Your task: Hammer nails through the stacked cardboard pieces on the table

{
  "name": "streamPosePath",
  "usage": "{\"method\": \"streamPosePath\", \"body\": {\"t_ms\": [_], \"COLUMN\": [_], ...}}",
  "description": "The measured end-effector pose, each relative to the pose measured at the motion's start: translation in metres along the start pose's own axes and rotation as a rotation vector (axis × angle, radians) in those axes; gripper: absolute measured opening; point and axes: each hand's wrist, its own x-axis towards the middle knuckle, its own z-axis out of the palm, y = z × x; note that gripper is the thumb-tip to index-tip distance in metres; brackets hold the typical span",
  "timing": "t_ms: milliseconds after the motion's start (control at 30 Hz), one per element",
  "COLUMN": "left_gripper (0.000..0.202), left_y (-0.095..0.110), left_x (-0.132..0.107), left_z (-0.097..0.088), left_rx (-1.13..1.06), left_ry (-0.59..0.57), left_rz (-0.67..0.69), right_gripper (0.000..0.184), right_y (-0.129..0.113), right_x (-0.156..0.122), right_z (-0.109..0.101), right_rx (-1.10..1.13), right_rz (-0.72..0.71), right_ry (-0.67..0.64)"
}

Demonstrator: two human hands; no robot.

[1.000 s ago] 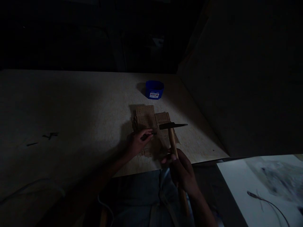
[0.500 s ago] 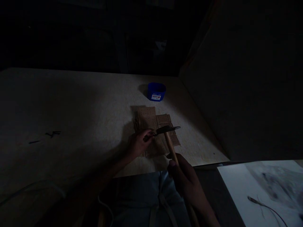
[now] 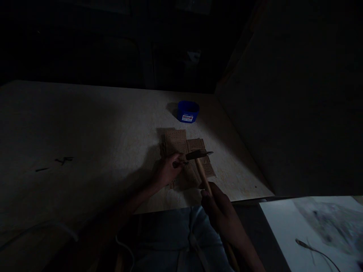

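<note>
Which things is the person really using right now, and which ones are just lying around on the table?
In use: the hammer in the right hand; a small dark thing pinched in the left hand; the brown holed pieces under them.
Lying about: the blue tub; the dark bits far left on the table; the white sheet.

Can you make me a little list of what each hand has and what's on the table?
Left hand: pinches a small dark piece over the brown gridded pieces
Right hand: grips a hammer by its wooden handle, head close to that piece
Table: blue tub behind the pieces
Lower right: white sheet
Light: very dim
</note>
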Motion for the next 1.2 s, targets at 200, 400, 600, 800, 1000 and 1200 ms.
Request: {"method": "streamPosePath", "body": {"t_ms": [200, 400, 600, 800, 1000, 1200], "left_gripper": [0.024, 0.016, 0.018, 0.023, 0.032, 0.043], "left_y": [0.001, -0.001, -0.001, -0.005, -0.011, -0.005], "left_x": [-0.001, -0.003, -0.003, -0.004, -0.007, -0.010], "left_z": [0.000, 0.002, 0.003, 0.002, 0.005, -0.007], "left_rx": [-0.007, 0.041, -0.019, -0.026, -0.040, 0.016], "left_ry": [0.001, -0.001, 0.010, 0.001, 0.009, 0.001], "left_rz": [-0.017, -0.024, -0.001, 0.017, 0.050, 0.123], "right_gripper": [0.038, 0.039, 0.037, 0.045, 0.037, 0.036], "right_y": [0.001, 0.000, 0.005, 0.023, 0.047, 0.061], "right_x": [0.003, 0.005, -0.002, 0.016, 0.040, 0.046], "right_z": [0.001, 0.003, 0.008, 0.027, 0.029, 0.016], "right_rx": [0.007, 0.002, 0.312, 0.698, 0.894, 1.019], "right_rz": [-0.018, -0.002, 0.067, 0.108, 0.034, 0.034], "right_ry": [-0.035, -0.058, 0.040, 0.142, 0.161, 0.048]}}
